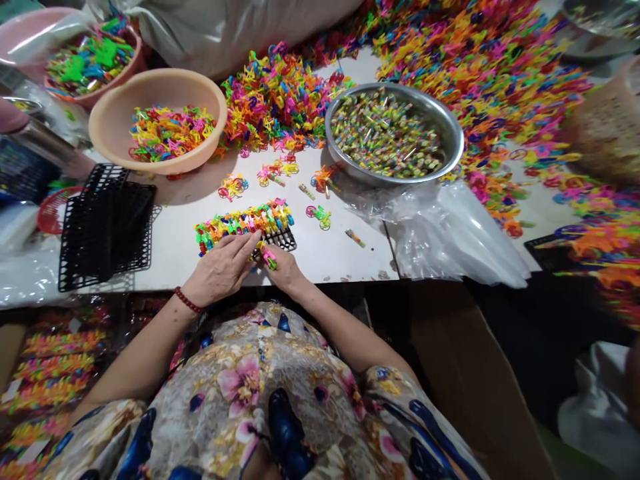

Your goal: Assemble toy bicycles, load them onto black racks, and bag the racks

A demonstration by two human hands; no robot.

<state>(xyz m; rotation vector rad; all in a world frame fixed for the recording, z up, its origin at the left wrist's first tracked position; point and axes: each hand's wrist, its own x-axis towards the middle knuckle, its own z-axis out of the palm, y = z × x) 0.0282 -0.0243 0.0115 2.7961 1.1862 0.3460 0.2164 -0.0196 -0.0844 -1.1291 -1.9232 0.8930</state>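
Note:
My left hand (227, 263), a red bead bracelet at its wrist, lies over the near side of a black plastic grid rack (287, 241), with its fingers stretched forward and its thumb hidden. The rack bears rows of small bright plastic toys (240, 221) in many colours. Close beside it, my right hand (284, 268) is closed round a small pink, green and yellow plastic toy (269, 257). The left fingertips are very near this toy; whether they touch it I cannot tell. Beyond the rack lie several loose toys, one of them a green toy (320, 217), and a small candy-filled tube (355, 237).
A steel bowl (456, 137) holds many filled tubes. A peach plastic basin (107, 127) contains coloured toys, with a large toy heap (285, 93) behind. Black grid racks (107, 227) are stacked left. Clear plastic bags (450, 233) lie right, by the table's front edge.

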